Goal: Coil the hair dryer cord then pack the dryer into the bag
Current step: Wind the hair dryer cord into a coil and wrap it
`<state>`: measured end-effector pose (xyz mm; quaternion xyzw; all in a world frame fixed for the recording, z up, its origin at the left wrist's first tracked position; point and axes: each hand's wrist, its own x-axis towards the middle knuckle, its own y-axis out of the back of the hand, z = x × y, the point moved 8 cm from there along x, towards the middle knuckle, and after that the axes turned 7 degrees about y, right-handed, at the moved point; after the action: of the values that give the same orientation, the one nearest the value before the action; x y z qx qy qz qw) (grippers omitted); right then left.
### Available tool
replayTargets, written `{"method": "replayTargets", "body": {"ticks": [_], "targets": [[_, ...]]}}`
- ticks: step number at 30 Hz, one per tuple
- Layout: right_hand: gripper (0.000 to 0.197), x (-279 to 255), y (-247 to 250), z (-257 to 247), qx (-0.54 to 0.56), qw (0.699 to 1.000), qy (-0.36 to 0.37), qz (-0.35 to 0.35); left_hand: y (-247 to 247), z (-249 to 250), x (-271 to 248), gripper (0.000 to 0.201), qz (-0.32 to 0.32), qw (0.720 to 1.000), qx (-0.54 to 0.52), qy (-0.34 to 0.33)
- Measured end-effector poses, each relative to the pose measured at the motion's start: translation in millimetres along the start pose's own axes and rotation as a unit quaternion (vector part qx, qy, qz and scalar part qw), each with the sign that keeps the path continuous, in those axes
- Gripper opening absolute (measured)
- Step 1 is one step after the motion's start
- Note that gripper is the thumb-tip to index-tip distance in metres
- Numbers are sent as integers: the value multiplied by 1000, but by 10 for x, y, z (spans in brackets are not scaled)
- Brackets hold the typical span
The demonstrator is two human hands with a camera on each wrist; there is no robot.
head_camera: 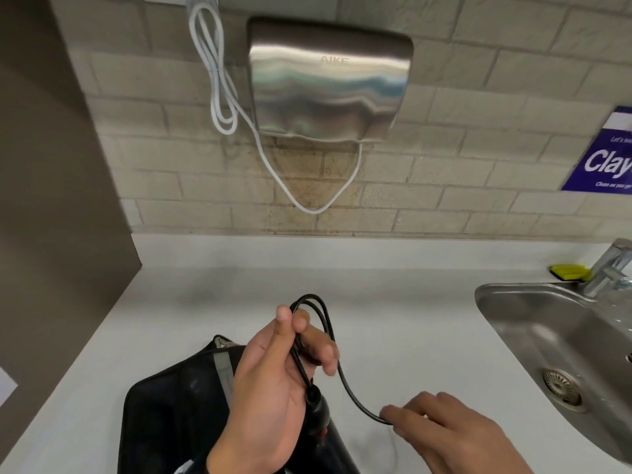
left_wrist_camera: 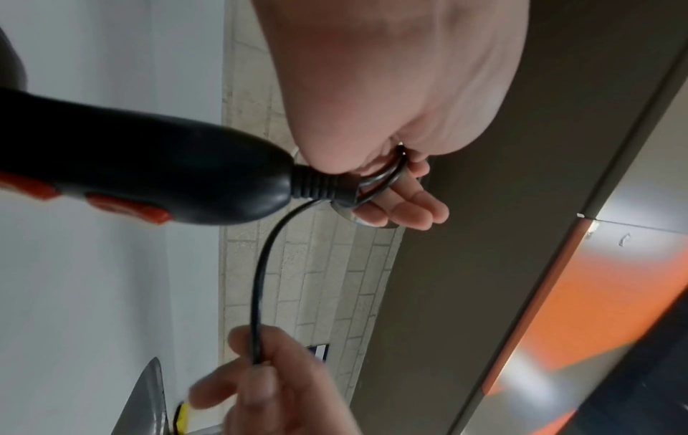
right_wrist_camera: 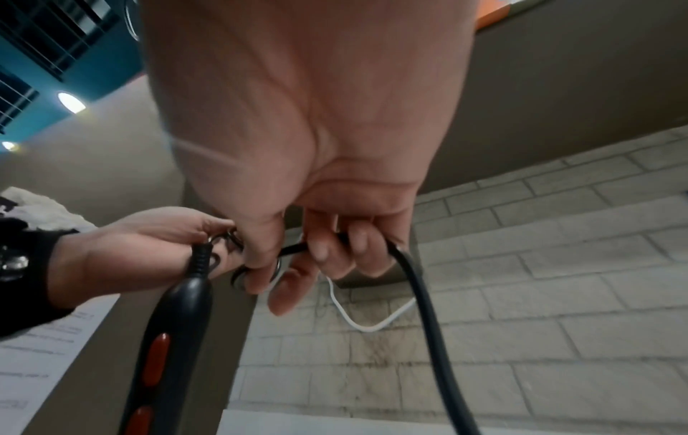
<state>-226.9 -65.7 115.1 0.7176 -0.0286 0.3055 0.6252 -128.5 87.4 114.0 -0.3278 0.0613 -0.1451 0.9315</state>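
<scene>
Above the white counter [head_camera: 205, 302] my left hand [head_camera: 304, 336] grips two loops of the black cord [head_camera: 345, 381] between thumb and curled fingers. The black hair dryer handle [head_camera: 318, 415], with red buttons [left_wrist_camera: 126, 207], hangs just below that hand; the dryer's body is out of sight. From the loops the cord sags right to my right hand [head_camera: 393, 419], which pinches it low near the counter. In the right wrist view my fingers [right_wrist_camera: 335, 250] curl round the cord [right_wrist_camera: 428, 309]. The black bag [head_camera: 171, 405] lies flat on the counter under my left wrist.
A steel sink [head_camera: 513, 302] with a faucet [head_camera: 612, 265] and a yellow sponge [head_camera: 569, 271] sits at the right. On the tiled wall hang a steel hand dryer [head_camera: 328, 80], its white cable [head_camera: 219, 80] and a purple sign [head_camera: 605, 155]. A brown panel [head_camera: 51, 165] bounds the left.
</scene>
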Motion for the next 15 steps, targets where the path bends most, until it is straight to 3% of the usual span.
{"method": "replayTargets", "body": {"ticks": [4, 10, 15], "targets": [[38, 72, 149, -132, 8, 999, 42, -11, -81, 14, -24, 30, -35, 998, 45, -33], [37, 165, 513, -207, 39, 998, 46, 15, -121, -12, -39, 41, -54, 982, 168, -63], [35, 202, 611, -201, 80, 995, 55, 32, -220, -34, -109, 49, -111, 969, 213, -59]]}}
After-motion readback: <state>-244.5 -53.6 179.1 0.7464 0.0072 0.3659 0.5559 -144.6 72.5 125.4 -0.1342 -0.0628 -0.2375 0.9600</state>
